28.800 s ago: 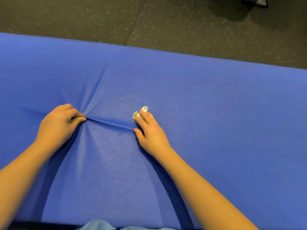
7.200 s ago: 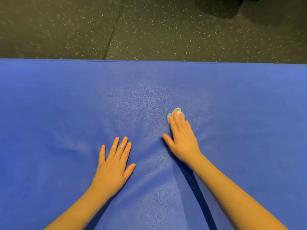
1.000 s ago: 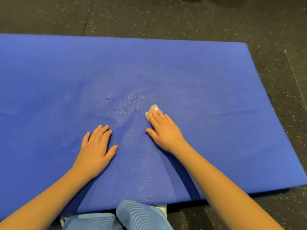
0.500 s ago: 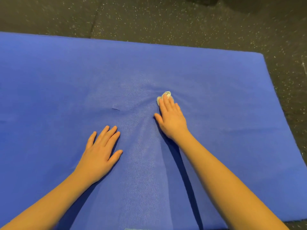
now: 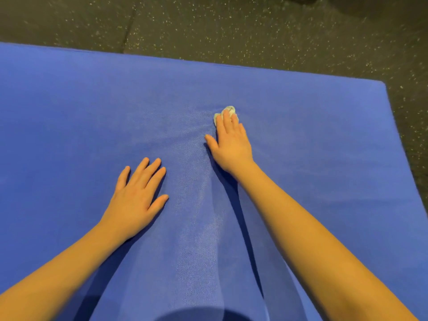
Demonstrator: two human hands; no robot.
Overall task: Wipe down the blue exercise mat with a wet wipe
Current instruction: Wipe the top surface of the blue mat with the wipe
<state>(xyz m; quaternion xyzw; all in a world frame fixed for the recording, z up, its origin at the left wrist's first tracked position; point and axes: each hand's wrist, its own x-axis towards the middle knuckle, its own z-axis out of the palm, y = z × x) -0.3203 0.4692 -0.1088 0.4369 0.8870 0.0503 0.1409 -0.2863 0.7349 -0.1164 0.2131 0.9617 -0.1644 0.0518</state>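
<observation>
The right hand is pressing flat, fingers straight together, on the wipe at upper centre of the mat. The left hand is lying flat, fingers spread, lower left.

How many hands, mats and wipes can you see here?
Hands: 2, the left hand and the right hand
Mats: 1, the blue foam exercise mat
Wipes: 1, the crumpled white wet wipe
Total: 4
</observation>
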